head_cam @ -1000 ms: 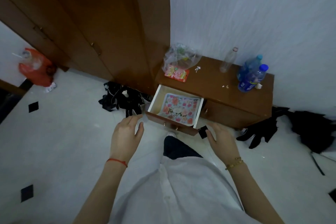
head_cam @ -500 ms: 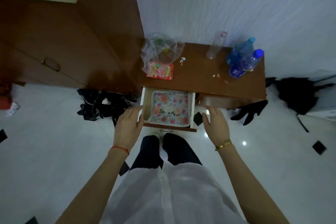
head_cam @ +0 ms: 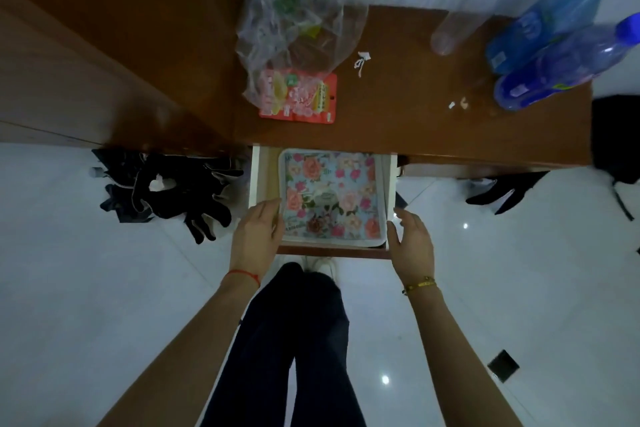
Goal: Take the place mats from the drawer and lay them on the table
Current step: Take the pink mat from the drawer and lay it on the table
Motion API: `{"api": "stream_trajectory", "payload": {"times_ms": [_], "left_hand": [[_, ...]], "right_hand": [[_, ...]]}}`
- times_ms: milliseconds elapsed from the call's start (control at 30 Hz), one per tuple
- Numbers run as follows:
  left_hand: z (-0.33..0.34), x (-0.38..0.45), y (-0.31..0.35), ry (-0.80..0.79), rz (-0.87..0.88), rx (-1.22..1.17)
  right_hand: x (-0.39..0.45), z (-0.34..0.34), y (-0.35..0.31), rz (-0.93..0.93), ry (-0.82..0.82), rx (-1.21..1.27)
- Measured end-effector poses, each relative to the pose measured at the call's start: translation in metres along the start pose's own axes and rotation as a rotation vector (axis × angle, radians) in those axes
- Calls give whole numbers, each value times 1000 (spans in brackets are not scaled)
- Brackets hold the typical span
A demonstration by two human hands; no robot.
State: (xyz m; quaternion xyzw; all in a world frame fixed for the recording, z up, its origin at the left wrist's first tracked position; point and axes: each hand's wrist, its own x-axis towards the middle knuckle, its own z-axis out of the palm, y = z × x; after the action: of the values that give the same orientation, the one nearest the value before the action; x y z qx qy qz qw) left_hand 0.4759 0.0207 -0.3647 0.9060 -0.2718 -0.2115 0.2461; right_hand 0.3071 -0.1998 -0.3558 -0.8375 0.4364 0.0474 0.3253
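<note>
Drawer (head_cam: 258,180) pulled out from under the table (head_cam: 415,121); white inner walls, brown front edge toward the person. Mats (head_cam: 330,196) lie flat inside: floral print, pink and orange roses on pale blue, white border. Top one fills most of the drawer floor, with a bare strip along the left wall. How many are stacked beneath, cannot tell.

Left hand (head_cam: 254,236) at the drawer's near left corner, palm down. Fingers (head_cam: 268,210) loosely together and slightly curled, tips over the mat's left border; whether they press on it or rest just above, cannot tell. Nothing pinched. Red cord (head_cam: 244,274) on that wrist.

Right hand (head_cam: 412,241) at the near right corner, outside the drawer wall. Fingers (head_cam: 403,215) open, a little apart, thumb toward the wall; contact with the wall unclear. Holding nothing. Gold bracelet (head_cam: 419,285) on that wrist.

On the table: clear bag (head_cam: 294,28) at the left rear, partly over a red packet (head_cam: 299,97); a clear bottle (head_cam: 450,31) and two blue bottles (head_cam: 561,45) at the right; small white scraps (head_cam: 362,61) between.

Floor: dark cloth (head_cam: 166,191) heaped left of the drawer, beside a brown cabinet (head_cam: 104,62). Dark trouser legs (head_cam: 304,340) below the drawer.
</note>
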Motion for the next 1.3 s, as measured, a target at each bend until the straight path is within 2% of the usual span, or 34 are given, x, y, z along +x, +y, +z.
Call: {"api": "stream_trajectory", "payload": {"times_ms": [167, 333, 533, 700, 800, 933, 1100, 1300], "left_hand": [[68, 25, -38, -61, -87, -32], [108, 45, -64, -153, -209, 14], [131, 48, -84, -347, -432, 78], [132, 54, -86, -447, -494, 81], [130, 55, -82, -407, -526, 20], [120, 53, -78, -342, -579, -179], [96, 44, -63, -319, -559, -344], [60, -2, -60, -311, -573, -395]], "right_hand": [[24, 55, 40, 24, 32, -4], [29, 87, 62, 19, 106, -19], [24, 102, 64, 83, 135, 35], [21, 111, 64, 100, 145, 37], [22, 111, 65, 99, 149, 41], [21, 108, 67, 82, 121, 32], [14, 101, 65, 98, 77, 9], [-7, 89, 58, 87, 22, 9]]}}
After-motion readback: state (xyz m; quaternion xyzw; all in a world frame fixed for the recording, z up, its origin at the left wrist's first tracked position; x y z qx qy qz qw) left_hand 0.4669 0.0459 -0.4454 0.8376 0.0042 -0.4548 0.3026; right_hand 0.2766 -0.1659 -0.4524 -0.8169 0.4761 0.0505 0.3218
